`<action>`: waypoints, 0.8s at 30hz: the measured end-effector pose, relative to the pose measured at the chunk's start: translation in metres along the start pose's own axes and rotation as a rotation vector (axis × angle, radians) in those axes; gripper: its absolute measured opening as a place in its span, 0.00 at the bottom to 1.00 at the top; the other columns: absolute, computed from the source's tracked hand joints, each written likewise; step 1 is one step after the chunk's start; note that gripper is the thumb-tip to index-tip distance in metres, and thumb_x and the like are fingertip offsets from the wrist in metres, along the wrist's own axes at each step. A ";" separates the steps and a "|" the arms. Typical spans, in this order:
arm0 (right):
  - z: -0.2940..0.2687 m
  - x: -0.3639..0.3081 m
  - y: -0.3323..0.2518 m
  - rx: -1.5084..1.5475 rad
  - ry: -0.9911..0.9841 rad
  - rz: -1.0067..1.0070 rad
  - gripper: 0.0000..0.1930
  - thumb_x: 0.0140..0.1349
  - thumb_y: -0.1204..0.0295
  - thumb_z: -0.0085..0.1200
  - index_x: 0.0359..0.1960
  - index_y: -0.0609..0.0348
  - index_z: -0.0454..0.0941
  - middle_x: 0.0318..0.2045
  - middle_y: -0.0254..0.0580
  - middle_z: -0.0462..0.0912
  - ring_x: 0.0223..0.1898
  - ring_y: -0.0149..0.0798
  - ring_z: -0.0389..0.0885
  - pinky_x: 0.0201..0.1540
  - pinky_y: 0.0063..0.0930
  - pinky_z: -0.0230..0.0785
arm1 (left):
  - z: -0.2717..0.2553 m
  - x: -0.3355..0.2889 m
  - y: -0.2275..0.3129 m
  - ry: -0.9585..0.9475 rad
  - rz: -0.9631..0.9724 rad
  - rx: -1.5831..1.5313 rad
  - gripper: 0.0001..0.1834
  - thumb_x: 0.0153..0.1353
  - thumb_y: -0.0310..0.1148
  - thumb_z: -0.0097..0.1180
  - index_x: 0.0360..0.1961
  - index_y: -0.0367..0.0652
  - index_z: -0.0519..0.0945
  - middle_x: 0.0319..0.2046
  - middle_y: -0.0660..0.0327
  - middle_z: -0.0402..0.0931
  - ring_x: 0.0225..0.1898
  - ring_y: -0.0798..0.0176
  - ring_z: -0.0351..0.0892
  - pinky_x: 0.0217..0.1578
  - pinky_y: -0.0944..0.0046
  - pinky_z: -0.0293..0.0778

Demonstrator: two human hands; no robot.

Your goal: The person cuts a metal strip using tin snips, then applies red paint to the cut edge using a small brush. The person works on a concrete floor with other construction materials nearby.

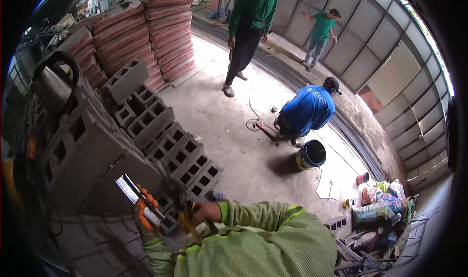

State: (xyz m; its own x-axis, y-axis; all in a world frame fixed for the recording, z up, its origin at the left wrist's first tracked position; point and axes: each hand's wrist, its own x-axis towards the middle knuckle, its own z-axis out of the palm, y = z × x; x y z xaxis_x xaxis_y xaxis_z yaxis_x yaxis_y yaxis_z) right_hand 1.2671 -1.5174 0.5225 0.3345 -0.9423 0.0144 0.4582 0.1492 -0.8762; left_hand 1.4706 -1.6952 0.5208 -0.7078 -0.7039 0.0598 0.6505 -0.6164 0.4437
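My left hand point(145, 212), in a glove with orange fingers, is wrapped around a short shiny metal channel point(127, 189) held at a slant. Close to its right, my right hand point(208, 212) is closed on a hand tool with yellow handles point(187, 224). The tool's dark head is blurred, so I cannot tell its exact kind or whether it touches the channel. Both arms wear light green sleeves. Just beyond my hands stand grey hollow concrete blocks point(178, 152).
A steel kettle point(54, 84) stands on the blocks at left, before stacked red-and-white sacks point(170, 33). A person in blue point(307, 110) crouches near a dark bucket point(312, 155); two people in green stand farther back. Filled bags point(375, 211) lie at right.
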 end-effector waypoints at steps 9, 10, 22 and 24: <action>0.044 -0.004 -0.102 0.699 0.092 0.234 0.40 0.52 0.62 0.53 0.69 0.56 0.56 0.53 0.60 0.74 0.55 0.59 0.76 0.61 0.58 0.66 | 0.067 0.013 -0.003 0.260 0.116 0.382 0.26 0.64 0.32 0.59 0.61 0.34 0.70 0.43 0.58 0.77 0.37 0.63 0.78 0.37 0.59 0.76; 0.050 0.001 -0.100 0.694 0.028 0.236 0.44 0.51 0.62 0.54 0.71 0.55 0.52 0.56 0.61 0.72 0.57 0.62 0.74 0.62 0.61 0.64 | 0.071 0.014 -0.001 0.223 0.215 0.466 0.26 0.63 0.30 0.60 0.60 0.33 0.70 0.42 0.57 0.77 0.37 0.63 0.79 0.36 0.59 0.77; 0.101 0.040 -0.121 0.807 -0.265 0.431 0.40 0.51 0.63 0.50 0.69 0.56 0.55 0.52 0.61 0.73 0.56 0.59 0.76 0.58 0.57 0.68 | 0.030 0.020 0.014 -0.084 0.012 0.148 0.46 0.51 0.48 0.69 0.61 0.28 0.64 0.48 0.42 0.77 0.41 0.57 0.84 0.39 0.62 0.84; 0.103 0.039 -0.121 0.815 -0.282 0.428 0.40 0.52 0.63 0.50 0.70 0.55 0.54 0.53 0.60 0.73 0.56 0.58 0.75 0.59 0.55 0.67 | 0.022 0.020 0.015 -0.154 0.031 0.171 0.44 0.53 0.48 0.67 0.61 0.27 0.65 0.47 0.42 0.77 0.41 0.56 0.84 0.40 0.61 0.84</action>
State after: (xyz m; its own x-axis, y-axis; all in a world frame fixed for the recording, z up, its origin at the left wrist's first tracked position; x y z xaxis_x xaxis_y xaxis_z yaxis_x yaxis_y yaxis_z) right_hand 1.3096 -1.5409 0.6786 0.7433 -0.6686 -0.0210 0.6469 0.7264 -0.2321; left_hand 1.4598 -1.7104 0.5485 -0.7301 -0.6517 0.2055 0.6258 -0.5170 0.5840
